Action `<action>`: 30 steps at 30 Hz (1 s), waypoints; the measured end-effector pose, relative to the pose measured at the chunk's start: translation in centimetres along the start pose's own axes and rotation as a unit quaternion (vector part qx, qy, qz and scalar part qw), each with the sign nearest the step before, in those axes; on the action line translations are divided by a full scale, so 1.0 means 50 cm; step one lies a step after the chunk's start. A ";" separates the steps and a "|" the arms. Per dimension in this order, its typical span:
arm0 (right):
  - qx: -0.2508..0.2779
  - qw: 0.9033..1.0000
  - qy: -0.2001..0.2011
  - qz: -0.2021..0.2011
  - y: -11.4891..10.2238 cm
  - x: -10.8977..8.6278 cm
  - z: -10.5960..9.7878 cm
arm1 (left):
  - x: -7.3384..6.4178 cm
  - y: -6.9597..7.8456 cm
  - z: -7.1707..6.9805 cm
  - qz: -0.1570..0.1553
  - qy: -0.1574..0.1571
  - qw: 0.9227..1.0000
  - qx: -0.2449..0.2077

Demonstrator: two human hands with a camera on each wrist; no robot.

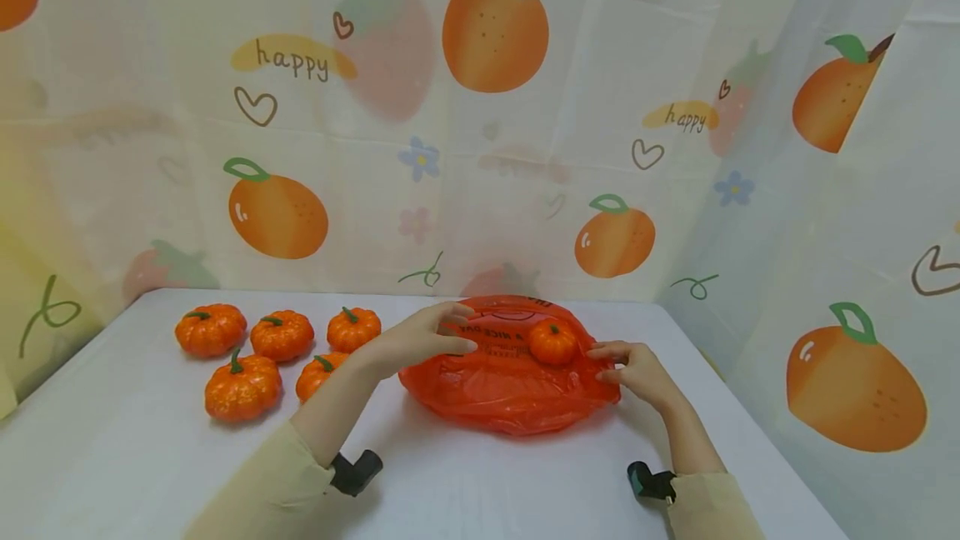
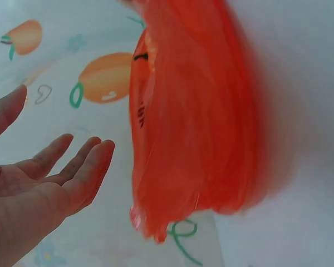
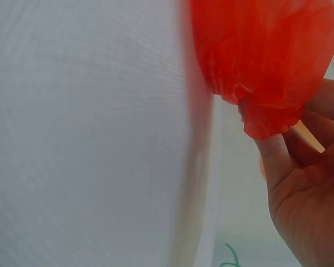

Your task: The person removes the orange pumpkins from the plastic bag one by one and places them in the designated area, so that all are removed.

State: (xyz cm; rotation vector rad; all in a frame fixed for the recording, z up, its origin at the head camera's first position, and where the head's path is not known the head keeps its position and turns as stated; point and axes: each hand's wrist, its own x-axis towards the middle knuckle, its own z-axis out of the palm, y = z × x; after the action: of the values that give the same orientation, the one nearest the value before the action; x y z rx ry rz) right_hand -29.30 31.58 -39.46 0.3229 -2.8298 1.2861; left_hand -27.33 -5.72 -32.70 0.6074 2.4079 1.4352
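A red plastic bag (image 1: 495, 407) with black print lies spread on the table, its mouth facing up. One small orange pumpkin (image 1: 553, 343) sits in it, toward the right. My left hand (image 1: 423, 342) hovers at the bag's left side, fingers spread and relaxed; the left wrist view shows this hand (image 2: 50, 186) apart from the bag (image 2: 195, 122). At the opposite edge, my right hand (image 1: 637, 369) pinches the bag's rim. Up close in the right wrist view, thumb and fingers of that hand (image 3: 314, 192) lie about a bunched corner of the bag (image 3: 261, 67).
Several more small pumpkins (image 1: 243, 388) stand in a loose group on the left of the white table (image 1: 112, 440). One of them (image 1: 318, 373) is partly hidden behind my left forearm. A fruit-printed curtain (image 1: 480, 173) hangs behind the table and along its right side.
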 end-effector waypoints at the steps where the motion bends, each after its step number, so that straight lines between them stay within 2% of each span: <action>1: 0.002 1.000 0.000 -0.003 0.001 0.001 0.000 | 0.007 -0.001 0.010 -0.002 0.002 1.000 -0.006; 7: 0.005 1.000 -0.002 -0.006 0.005 0.002 -0.002 | 0.045 0.001 0.068 -0.025 0.028 0.998 -0.043; 12: 0.004 1.000 0.000 0.001 0.004 0.000 -0.001 | 0.075 0.011 0.117 -0.050 0.057 0.993 -0.086; 19: 0.006 1.000 0.000 0.002 0.005 0.001 0.001 | 0.126 0.021 0.171 -0.078 0.111 0.975 -0.173; 30: 0.005 1.000 0.001 -0.005 0.010 0.003 0.001 | 0.193 0.016 0.229 -0.109 0.157 0.955 -0.226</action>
State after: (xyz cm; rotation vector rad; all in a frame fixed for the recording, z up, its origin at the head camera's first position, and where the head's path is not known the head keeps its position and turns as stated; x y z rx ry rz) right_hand -29.53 31.82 -39.87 0.3350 -2.8178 1.2990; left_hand -30.62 8.08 -37.58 0.0024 2.1478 2.0063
